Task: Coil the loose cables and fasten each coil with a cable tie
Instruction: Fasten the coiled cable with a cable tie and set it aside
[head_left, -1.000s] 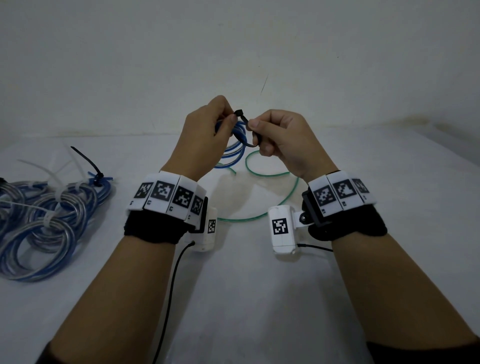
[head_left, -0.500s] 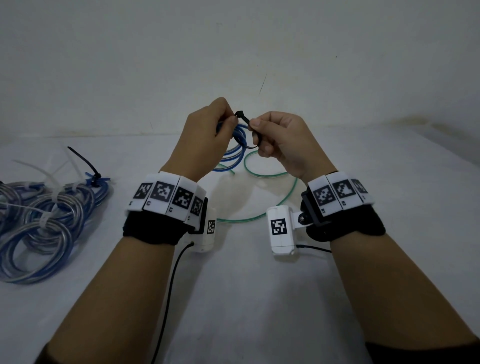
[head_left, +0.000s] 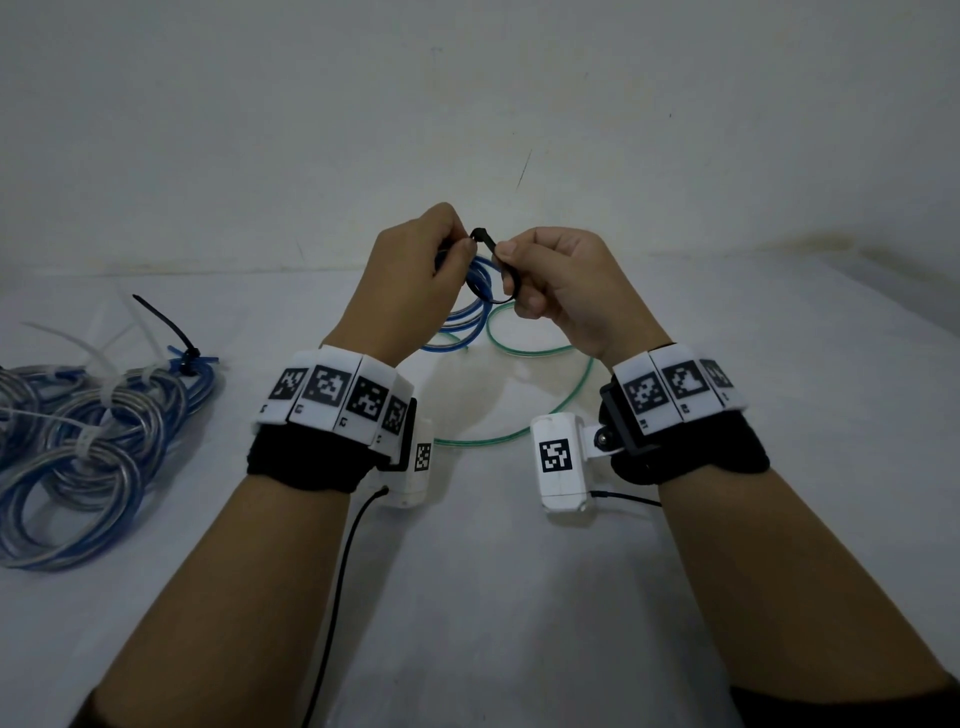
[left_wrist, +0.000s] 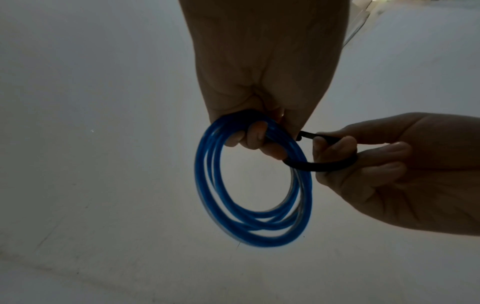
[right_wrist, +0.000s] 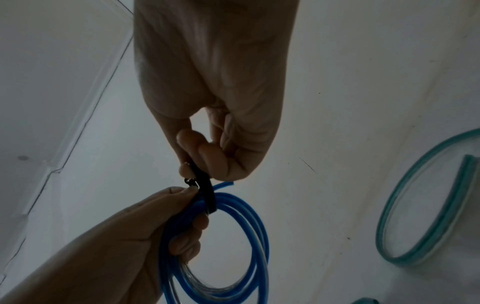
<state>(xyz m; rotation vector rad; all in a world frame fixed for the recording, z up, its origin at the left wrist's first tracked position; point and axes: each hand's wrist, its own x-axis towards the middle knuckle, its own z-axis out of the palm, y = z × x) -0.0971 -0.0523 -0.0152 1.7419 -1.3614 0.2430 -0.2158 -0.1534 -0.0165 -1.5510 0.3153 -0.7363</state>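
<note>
Left hand (head_left: 415, 270) grips blue coil (left_wrist: 253, 185), right hand (head_left: 561, 286) pinches black tie (left_wrist: 319, 164) at coil's 1 o'clock. Loose loop, so tie tip could slip, coil could spring apart.

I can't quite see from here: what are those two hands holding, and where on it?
The left hand grips the blue cable coil at its top. The right hand pinches the black cable tie looped around the coil.

Both hands are seen from above and behind by the head camera. The blue coil (left_wrist: 253, 185) is viewed closely from each wrist, shared by all three views.
</note>
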